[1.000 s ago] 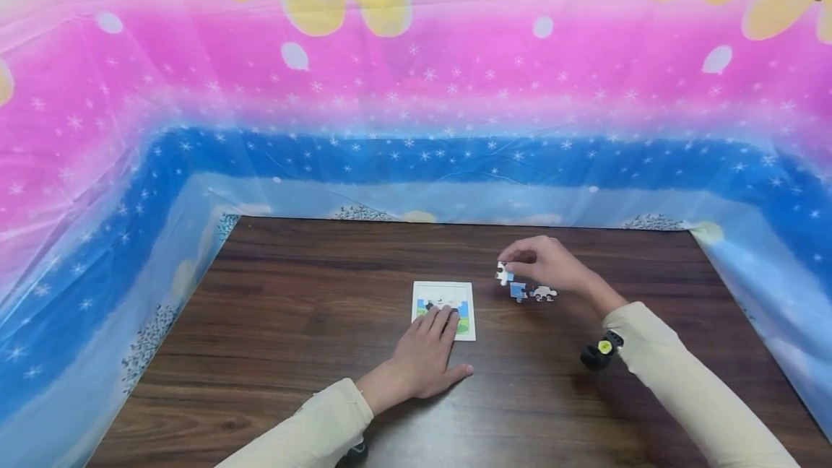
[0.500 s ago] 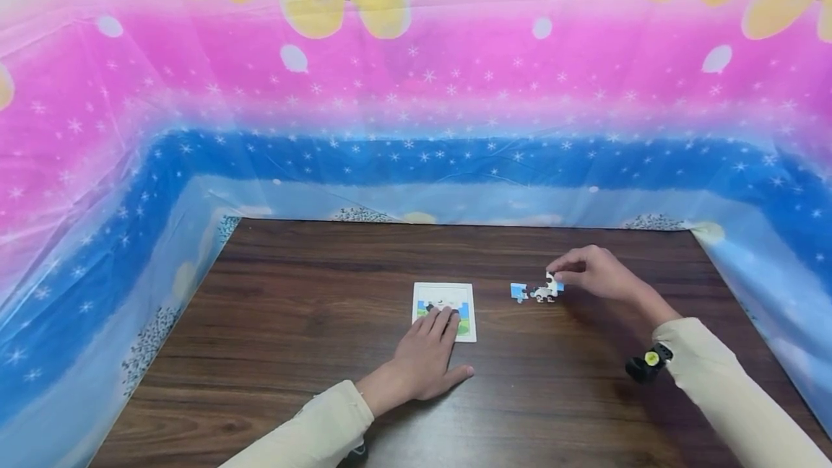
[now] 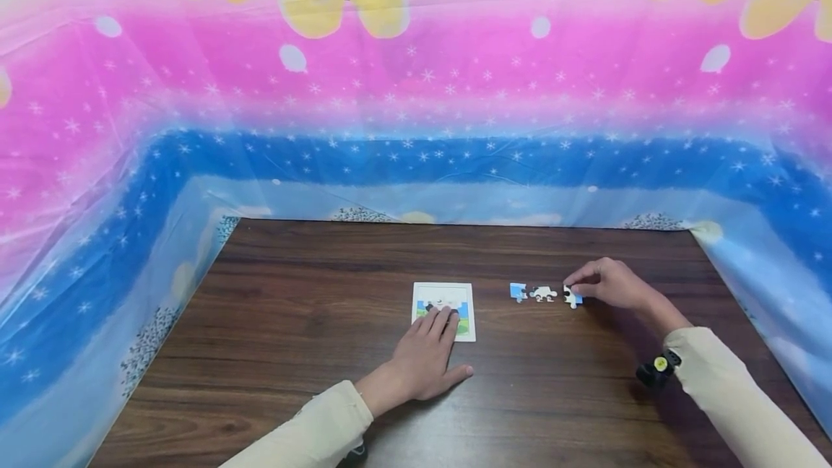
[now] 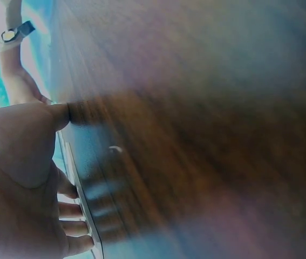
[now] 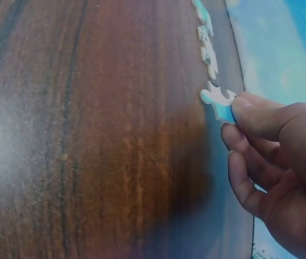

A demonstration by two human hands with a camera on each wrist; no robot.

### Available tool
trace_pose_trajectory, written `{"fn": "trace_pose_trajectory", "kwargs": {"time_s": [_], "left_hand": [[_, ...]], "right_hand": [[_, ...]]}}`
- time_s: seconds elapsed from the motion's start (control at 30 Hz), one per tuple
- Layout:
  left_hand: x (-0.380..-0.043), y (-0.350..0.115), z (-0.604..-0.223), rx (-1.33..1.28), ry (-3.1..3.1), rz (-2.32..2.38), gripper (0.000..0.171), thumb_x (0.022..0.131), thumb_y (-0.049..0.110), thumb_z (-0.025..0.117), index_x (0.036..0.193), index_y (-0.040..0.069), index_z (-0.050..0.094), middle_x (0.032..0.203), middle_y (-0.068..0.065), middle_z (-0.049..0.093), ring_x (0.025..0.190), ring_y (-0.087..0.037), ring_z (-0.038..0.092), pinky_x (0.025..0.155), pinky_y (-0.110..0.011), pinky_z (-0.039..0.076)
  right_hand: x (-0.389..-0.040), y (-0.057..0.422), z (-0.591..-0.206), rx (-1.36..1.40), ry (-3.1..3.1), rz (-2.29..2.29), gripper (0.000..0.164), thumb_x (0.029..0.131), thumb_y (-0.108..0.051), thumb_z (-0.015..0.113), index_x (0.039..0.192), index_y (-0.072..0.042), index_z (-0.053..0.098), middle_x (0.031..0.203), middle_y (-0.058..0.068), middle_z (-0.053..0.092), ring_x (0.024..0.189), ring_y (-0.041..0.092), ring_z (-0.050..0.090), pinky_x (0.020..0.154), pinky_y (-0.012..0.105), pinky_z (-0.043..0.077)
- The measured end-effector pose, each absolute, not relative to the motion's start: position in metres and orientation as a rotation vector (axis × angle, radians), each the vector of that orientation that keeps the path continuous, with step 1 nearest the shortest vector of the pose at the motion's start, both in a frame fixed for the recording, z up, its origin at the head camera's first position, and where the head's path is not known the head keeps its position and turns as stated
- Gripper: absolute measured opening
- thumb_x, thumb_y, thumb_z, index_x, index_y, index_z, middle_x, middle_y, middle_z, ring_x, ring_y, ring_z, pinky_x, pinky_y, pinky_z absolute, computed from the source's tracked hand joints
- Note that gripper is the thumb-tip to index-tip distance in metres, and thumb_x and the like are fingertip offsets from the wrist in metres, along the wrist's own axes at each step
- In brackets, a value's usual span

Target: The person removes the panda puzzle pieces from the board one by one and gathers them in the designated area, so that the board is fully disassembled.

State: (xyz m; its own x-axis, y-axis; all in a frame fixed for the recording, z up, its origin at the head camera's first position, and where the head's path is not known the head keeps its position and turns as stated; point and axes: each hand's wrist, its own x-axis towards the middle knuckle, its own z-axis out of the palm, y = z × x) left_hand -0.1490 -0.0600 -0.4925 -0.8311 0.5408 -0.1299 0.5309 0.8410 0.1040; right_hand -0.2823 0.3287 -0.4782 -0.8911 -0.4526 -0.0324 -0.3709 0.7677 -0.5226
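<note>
A white-framed puzzle board [image 3: 424, 289] with a blue and green picture lies mid-table. My left hand [image 3: 429, 360] rests flat on its lower part, fingers straight, hiding some of the picture. To the right, my right hand [image 3: 614, 286] pinches a blue and white puzzle piece [image 5: 221, 105] between thumb and fingertips, low over the wood. Left of that piece lie a white and black puzzle piece [image 3: 543, 294] and a blue-edged puzzle piece [image 3: 518, 292], all three in a row. In the left wrist view, the fingertips [image 4: 85, 244] reach the board's edge.
The brown wooden table [image 3: 312, 309] stretches around the board and the pieces. A pink and blue patterned cloth [image 3: 416, 107] hangs along its back and sides. Each wrist wears a dark strap camera [image 3: 658, 368].
My right hand has carried the pinched puzzle piece rightward past the other two, then lowered it to the right end of their row. The left hand has stayed on the board.
</note>
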Motion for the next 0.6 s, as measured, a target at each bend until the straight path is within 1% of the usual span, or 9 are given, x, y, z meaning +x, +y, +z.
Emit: {"fn": "trace_pose_trajectory", "kwargs": {"time_s": [0.17, 0.37, 0.5, 0.6], "left_hand": [[-0.149, -0.06, -0.494, 0.839, 2.866, 0.082, 0.088, 0.103, 0.066, 0.036, 0.162, 0.003, 0.023, 0.168, -0.018, 0.022, 0.154, -0.034, 0.023, 0.123, -0.047, 0.027], [-0.149, -0.06, -0.491, 0.833, 2.864, 0.071, 0.088, 0.102, 0.066, 0.037, 0.162, 0.003, 0.023, 0.168, -0.018, 0.023, 0.155, -0.033, 0.023, 0.123, -0.046, 0.027], [-0.149, -0.06, -0.493, 0.832, 2.863, 0.078, 0.088, 0.103, 0.066, 0.036, 0.162, 0.003, 0.022, 0.168, -0.018, 0.022, 0.155, -0.034, 0.022, 0.124, -0.047, 0.026], [-0.149, -0.06, -0.494, 0.831, 2.87, 0.09, 0.088, 0.103, 0.066, 0.036, 0.162, 0.003, 0.022, 0.168, -0.018, 0.022, 0.155, -0.035, 0.022, 0.123, -0.048, 0.026]], "right_hand": [[-0.285, 0.327, -0.485, -0.683, 2.828, -0.757, 0.015, 0.094, -0.012, 0.074, 0.106, -0.016, 0.082, 0.106, 0.005, 0.077, 0.104, 0.03, 0.07, 0.085, 0.049, 0.057], [-0.284, 0.325, -0.488, -0.676, 2.846, -0.743, 0.014, 0.094, -0.013, 0.075, 0.105, -0.017, 0.082, 0.105, 0.004, 0.076, 0.102, 0.029, 0.069, 0.084, 0.05, 0.056], [-0.284, 0.323, -0.49, -0.671, 2.871, -0.734, 0.014, 0.093, -0.012, 0.074, 0.105, -0.015, 0.082, 0.1, 0.002, 0.075, 0.095, 0.023, 0.068, 0.078, 0.042, 0.054], [-0.284, 0.321, -0.491, -0.655, 2.907, -0.714, 0.014, 0.095, -0.013, 0.073, 0.106, -0.014, 0.082, 0.097, 0.001, 0.073, 0.086, 0.017, 0.064, 0.072, 0.036, 0.051]]}}
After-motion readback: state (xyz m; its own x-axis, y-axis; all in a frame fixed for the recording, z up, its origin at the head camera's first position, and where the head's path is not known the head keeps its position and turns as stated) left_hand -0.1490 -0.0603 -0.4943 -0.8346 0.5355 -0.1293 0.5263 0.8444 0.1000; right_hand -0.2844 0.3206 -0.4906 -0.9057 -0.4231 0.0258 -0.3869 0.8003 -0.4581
